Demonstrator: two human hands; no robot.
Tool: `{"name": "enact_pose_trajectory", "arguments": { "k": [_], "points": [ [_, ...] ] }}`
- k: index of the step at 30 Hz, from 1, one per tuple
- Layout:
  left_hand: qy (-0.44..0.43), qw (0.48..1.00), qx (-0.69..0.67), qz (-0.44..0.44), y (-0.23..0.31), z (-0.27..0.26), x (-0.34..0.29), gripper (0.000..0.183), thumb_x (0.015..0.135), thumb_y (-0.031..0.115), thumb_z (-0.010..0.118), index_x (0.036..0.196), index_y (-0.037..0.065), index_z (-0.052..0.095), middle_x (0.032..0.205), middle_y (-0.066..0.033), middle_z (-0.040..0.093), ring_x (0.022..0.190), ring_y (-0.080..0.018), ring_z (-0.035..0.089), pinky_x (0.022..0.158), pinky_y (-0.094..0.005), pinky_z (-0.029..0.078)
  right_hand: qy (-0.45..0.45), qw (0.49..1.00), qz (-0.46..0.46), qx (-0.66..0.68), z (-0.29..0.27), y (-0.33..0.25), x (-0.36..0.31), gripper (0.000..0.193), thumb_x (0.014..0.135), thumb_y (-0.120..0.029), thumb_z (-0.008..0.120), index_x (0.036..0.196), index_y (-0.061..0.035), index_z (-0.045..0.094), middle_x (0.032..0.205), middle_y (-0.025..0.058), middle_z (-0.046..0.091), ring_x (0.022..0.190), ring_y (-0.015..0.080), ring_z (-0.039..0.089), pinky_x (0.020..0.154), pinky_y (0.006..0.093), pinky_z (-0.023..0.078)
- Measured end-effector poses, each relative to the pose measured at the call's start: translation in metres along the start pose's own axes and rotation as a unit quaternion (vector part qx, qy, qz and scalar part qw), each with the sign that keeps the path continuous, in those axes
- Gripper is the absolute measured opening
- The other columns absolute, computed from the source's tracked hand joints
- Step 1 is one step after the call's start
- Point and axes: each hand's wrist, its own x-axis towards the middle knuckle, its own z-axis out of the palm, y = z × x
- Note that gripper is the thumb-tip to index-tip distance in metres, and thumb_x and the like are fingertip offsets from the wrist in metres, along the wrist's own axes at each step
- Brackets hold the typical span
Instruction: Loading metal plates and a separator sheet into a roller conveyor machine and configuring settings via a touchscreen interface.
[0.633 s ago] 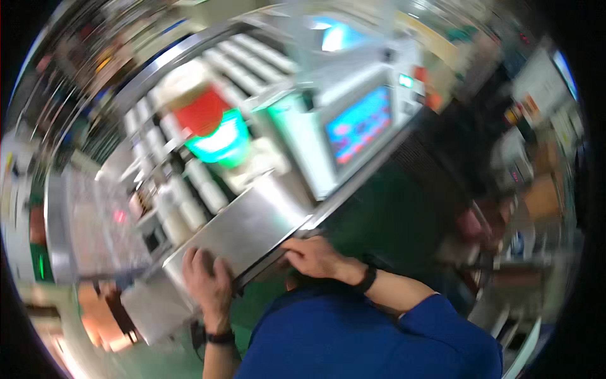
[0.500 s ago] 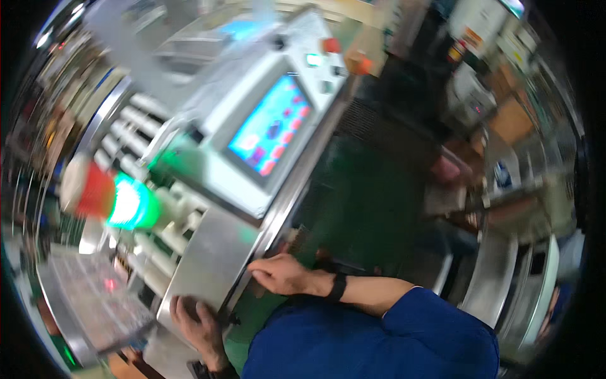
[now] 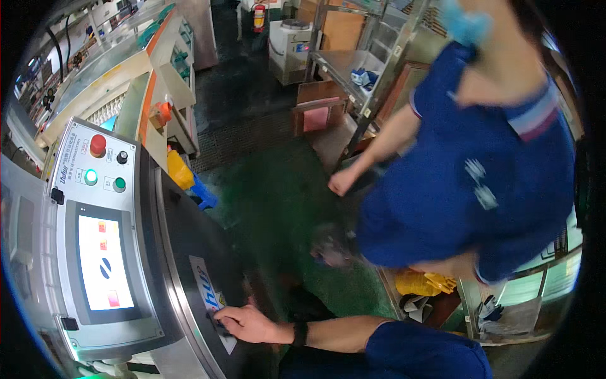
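My right hand (image 3: 249,324) is beside the dark front face of a machine, its fingertips close to a label (image 3: 205,287) stuck there. Its fingers are curled in and nothing shows in them; I cannot tell whether they touch the surface. A dark band circles that wrist. My left hand is out of view. Left of my right hand sits the control panel (image 3: 142,221), with a lit touch screen (image 3: 106,265). Above the screen are a red emergency stop button (image 3: 98,145), a black knob (image 3: 122,157), a lit green button (image 3: 91,177) and a darker green button (image 3: 119,184).
A co-worker in a blue shirt (image 3: 435,196) stands close on the right, one arm hanging with the hand closed (image 3: 344,181). Beyond are a metal rack (image 3: 341,69), a white appliance (image 3: 290,54) and a fire extinguisher (image 3: 259,18). Yellow gloves (image 3: 426,283) lie at lower right.
My view has swung right and up. The control panel now sits at the left, its screen showing a white page instead of a blue one. My left hand has left view; a co-worker has come in.
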Motion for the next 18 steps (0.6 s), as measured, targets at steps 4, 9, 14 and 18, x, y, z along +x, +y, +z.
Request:
{"name": "enact_pose_trajectory", "arguments": {
  "k": [4, 9, 14, 18],
  "points": [
    [-0.009, 1.000, -0.007, 0.020, -0.015, -0.005, -0.008, 0.052, 0.097, 0.038, 0.068, 0.127, -0.003, 0.059, 0.121, -0.0255, 0.062, 0.108, -0.0417, 0.061, 0.091, -0.0478, 0.050, 0.069, 0.996, 0.038, -0.031, -0.005, 0.032, -0.047, 0.018, 0.098, -0.011, 0.059, 0.114, -0.0072, 0.067, 0.078, 0.0095, 0.068, 0.065, 0.0175, 0.065, 0.062, 0.0330, 0.053],
    [-0.087, 0.992, -0.083, -0.049, -0.031, -0.008, -0.017, 0.054, 0.096, 0.033, 0.069, 0.135, -0.001, 0.055, 0.140, -0.0271, 0.049, 0.125, -0.0418, 0.051, 0.104, -0.0466, 0.043, -0.056, 0.982, 0.141, -0.115, -0.034, 0.050, -0.085, 0.025, 0.098, -0.012, 0.053, 0.117, -0.0035, 0.067, 0.082, 0.0149, 0.070, 0.073, 0.0203, 0.071, 0.065, 0.0341, 0.056],
    [0.023, 0.969, -0.181, -0.169, 0.006, 0.005, -0.026, 0.036, 0.097, 0.019, 0.069, 0.120, -0.008, 0.061, 0.113, -0.0202, 0.066, 0.103, -0.0335, 0.063, 0.093, -0.0419, 0.051, -0.071, 0.972, 0.179, -0.131, -0.078, 0.141, -0.061, 0.023, 0.099, -0.014, 0.054, 0.112, -0.0004, 0.067, 0.081, 0.0061, 0.067, 0.074, 0.0117, 0.064, 0.068, 0.0295, 0.053],
    [-0.296, 0.930, -0.210, -0.054, 0.006, 0.013, -0.099, 0.026, 0.097, 0.008, 0.062, 0.119, -0.006, 0.060, 0.107, -0.0189, 0.068, 0.100, -0.0296, 0.066, 0.088, -0.0408, 0.052, -0.037, 0.963, 0.265, -0.027, -0.109, 0.196, -0.019, 0.021, 0.099, -0.013, 0.058, 0.111, 0.0015, 0.066, 0.081, 0.0014, 0.064, 0.073, 0.0111, 0.061, 0.065, 0.0282, 0.051]
  ]
}}
